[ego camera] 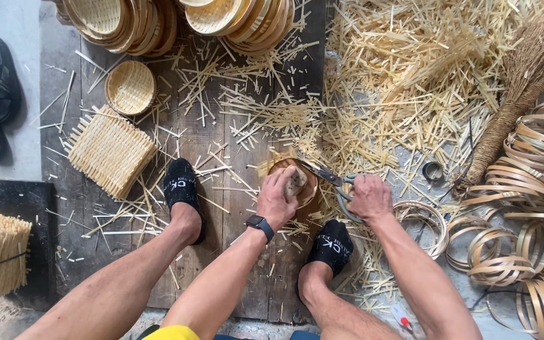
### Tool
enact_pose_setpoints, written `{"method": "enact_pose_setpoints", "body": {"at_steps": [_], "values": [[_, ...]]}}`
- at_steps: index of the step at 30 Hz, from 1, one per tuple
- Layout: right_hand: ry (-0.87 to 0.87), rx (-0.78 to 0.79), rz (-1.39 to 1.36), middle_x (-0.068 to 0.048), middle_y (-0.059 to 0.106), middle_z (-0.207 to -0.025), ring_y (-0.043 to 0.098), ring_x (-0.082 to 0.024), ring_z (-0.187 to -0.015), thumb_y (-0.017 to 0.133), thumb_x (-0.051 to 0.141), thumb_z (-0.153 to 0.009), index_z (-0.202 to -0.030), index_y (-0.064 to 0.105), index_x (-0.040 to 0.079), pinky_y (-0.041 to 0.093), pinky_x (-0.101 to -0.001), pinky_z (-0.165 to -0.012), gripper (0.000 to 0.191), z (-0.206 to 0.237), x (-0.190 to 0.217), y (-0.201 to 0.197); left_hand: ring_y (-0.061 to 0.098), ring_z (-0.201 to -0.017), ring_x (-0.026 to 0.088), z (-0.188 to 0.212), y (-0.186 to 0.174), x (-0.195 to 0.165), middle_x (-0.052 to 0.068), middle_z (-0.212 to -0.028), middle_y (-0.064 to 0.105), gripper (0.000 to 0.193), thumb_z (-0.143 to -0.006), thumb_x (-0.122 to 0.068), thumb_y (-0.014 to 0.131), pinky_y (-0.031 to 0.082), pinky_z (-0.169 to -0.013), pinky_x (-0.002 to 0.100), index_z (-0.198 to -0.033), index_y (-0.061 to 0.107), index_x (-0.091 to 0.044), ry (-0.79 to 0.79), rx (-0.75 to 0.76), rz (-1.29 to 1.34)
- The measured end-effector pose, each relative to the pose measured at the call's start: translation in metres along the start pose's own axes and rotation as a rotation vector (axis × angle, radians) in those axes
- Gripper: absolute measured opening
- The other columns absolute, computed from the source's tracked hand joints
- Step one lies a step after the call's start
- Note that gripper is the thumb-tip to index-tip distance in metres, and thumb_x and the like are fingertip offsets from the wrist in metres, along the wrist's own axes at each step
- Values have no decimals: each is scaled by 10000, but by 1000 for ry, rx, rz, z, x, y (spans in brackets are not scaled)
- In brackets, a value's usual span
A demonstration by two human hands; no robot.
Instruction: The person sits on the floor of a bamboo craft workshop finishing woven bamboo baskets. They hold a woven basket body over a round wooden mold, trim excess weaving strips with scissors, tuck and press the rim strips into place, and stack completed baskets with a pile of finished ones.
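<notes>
Bare forearms and knees are seen lowest in view, with two feet in black ankle socks planted on a dark wooden plank floor. Between the feet, a small round woven bamboo basket is held down under the left hand, whose fingers are curled over its top and pressed together; a black wristwatch is worn on that wrist. Just right of the basket, grey-handled metal scissors are gripped in the right hand, fingers closed around the handles, blades laid against the basket's rim. Pale cut bamboo splinters are strewn above and to the right. Coiled bamboo strip hoops are heaped at far right, beside a brown straw hand broom. Stacked finished round baskets are ranged along the top; a square woven bamboo mat lies at left.
</notes>
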State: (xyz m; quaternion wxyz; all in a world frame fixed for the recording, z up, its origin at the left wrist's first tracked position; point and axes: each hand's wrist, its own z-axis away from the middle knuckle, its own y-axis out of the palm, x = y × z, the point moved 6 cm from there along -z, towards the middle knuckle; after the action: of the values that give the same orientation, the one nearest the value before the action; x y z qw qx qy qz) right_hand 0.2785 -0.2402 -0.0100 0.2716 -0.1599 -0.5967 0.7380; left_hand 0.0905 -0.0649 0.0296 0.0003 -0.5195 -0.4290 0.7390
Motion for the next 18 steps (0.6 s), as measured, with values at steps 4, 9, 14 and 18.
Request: {"method": "enact_pose_setpoints", "body": {"at_steps": [4, 9, 14, 18], "values": [[-48, -68, -68, -153, 610, -835, 614, -293, -790, 738, 478, -798, -891, 620, 39, 531, -446, -674, 465, 5, -4, -3, 547, -1263, 359, -3, -5, -1, 160, -1321, 606, 766, -672, 35, 714, 446, -1113, 427, -1396, 503, -101, -55, 73, 13], [-124, -190, -15, -135, 601, -801, 612, -279, -753, 735, 441, -718, -864, 614, 30, 554, -413, -659, 452, 2, 4, 0, 533, -1336, 344, -9, -3, -6, 125, -1365, 620, 754, -653, 91, 668, 450, -1153, 432, -1370, 581, -126, 135, 216, 1], [-3, 108, -13, -86, 604, -901, 596, -227, -860, 665, 337, -852, -926, 627, 94, 529, -419, -756, 257, 3, -15, 12, 440, -1284, 451, -8, -9, -6, 248, -1366, 462, 664, -632, -43, 828, 444, -1063, 490, -1247, 691, -254, -1, 98, -89], [-155, -248, -4, -149, 588, -743, 576, -274, -676, 752, 501, -654, -818, 617, 16, 528, -427, -598, 530, 1, 3, -1, 433, -1290, 455, -8, -7, -19, 215, -1351, 473, 625, -616, -145, 890, 430, -1095, 520, -1203, 719, -274, 22, 37, -80]]}}
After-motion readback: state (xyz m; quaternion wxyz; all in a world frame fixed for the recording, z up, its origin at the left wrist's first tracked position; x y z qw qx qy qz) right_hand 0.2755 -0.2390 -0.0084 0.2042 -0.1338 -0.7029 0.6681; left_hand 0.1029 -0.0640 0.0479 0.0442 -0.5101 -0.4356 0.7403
